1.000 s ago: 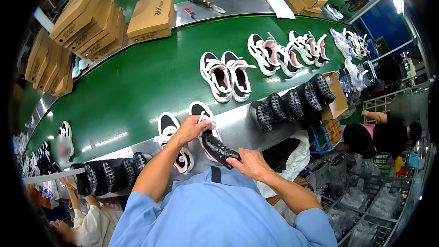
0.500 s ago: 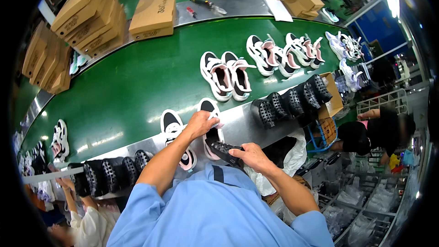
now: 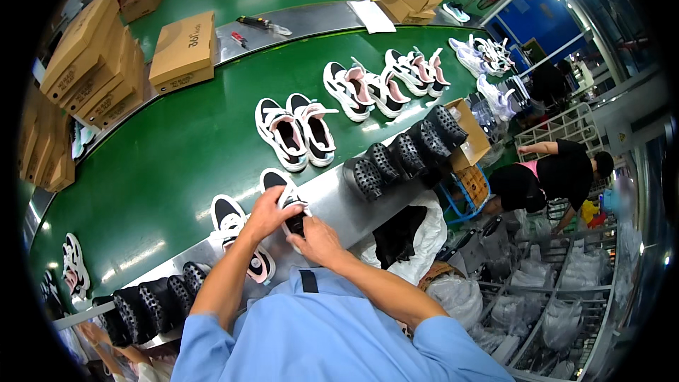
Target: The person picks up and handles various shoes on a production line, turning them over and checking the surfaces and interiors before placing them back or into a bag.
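My left hand point(image 3: 266, 212) is closed around a white, black and pink sneaker point(image 3: 274, 178) at the metal edge of the table. With its fingers closed, my right hand point(image 3: 318, 242) holds a black studded plastic shoe insert point(image 3: 295, 225) at the heel end of that sneaker. Much of the insert sits inside the shoe opening, and my fingers hide part of it. Just left of my left forearm lies a matching sneaker point(image 3: 228, 213), partly covered by the arm.
More sneakers point(image 3: 311, 131) stand on the green surface point(image 3: 170, 163) beyond. Rows of black inserts line the metal edge at right point(image 3: 404, 154) and left point(image 3: 157, 304). Brown shoe boxes point(image 3: 185, 49) sit behind. One co-worker point(image 3: 548, 180) bends at right; another's arm point(image 3: 102, 346) shows lower left.
My right hand has moved in toward the sneaker, and the insert has gone from tilted at the heel to mostly inside the opening. The whole scene has shifted left in view.
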A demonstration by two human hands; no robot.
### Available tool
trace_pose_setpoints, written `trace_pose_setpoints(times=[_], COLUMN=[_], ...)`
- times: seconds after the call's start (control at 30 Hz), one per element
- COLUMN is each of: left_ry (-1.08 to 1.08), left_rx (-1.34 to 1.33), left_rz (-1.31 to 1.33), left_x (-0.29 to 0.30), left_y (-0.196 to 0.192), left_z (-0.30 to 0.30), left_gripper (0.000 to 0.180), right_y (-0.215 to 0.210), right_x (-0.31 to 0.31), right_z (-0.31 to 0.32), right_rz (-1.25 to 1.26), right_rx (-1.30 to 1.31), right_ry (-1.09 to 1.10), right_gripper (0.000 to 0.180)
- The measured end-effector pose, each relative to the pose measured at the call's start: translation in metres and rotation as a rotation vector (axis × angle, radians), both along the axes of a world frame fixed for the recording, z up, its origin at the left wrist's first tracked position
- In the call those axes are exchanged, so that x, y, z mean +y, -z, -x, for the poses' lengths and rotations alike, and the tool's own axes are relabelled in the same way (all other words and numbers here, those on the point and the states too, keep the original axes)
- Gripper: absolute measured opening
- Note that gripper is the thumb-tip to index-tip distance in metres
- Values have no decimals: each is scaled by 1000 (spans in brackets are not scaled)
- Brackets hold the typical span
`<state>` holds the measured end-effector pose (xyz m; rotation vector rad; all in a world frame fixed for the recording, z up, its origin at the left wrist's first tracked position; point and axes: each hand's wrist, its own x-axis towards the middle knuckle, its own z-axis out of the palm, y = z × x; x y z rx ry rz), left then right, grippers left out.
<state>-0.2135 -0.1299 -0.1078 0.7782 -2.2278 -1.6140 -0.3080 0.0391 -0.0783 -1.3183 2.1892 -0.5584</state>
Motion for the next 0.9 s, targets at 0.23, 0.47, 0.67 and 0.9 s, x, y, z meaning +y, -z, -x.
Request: trace_pose_setpoints(times=[0.23, 0.47, 0.67, 0.9], left_ry=[-170, -411, -385, -895], left_rx=[-353, -593, -324, -656], left_rz=[-62, 168, 319, -1], left_x=[66, 65, 95, 117], left_y=[-1, 27, -16, -8], left_z=[-22, 9, -42, -132], left_gripper=[116, 87, 74, 61], right_y=[37, 60, 59, 57], right_x=[7, -24, -29, -32], right_z=[19, 33, 42, 36], right_rz=[112, -7, -194, -122], right_rx=[5, 130, 132, 78], right_ry=[92, 117, -10, -134], right_gripper=[43, 38, 44, 50])
